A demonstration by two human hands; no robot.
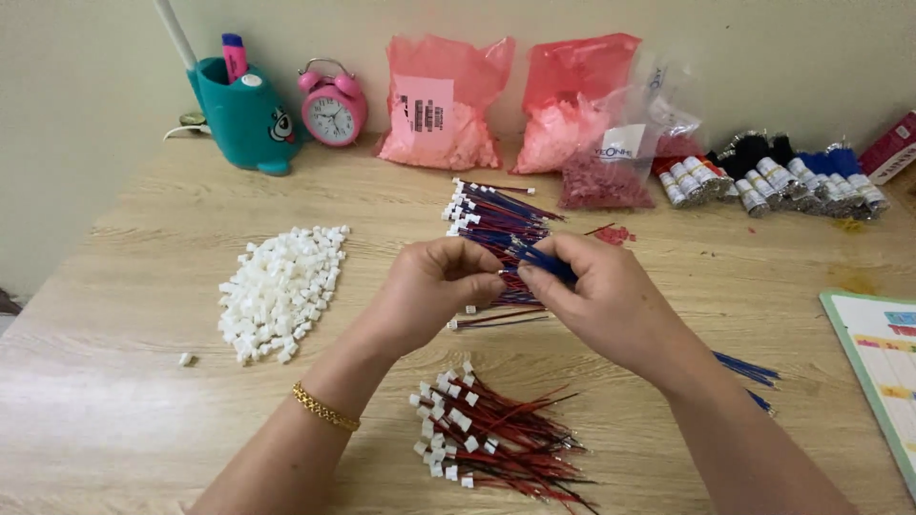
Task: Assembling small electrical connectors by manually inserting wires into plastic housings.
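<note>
Both hands work just above the red wire bundle [496,441]; left hand [434,286] pinches closed on sth small, prob. a white connector; right hand [596,296] grips blue wires [546,261]; wire may slip if grip loosens.

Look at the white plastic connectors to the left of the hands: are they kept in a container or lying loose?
Loose. The white connectors lie in a spread pile directly on the wooden table, with one stray piece apart from it.

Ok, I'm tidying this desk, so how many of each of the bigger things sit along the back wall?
Pink plastic bags: 2
Pink alarm clock: 1
Teal pen holder: 1
Clear bag of red parts: 1
Total: 5
</note>
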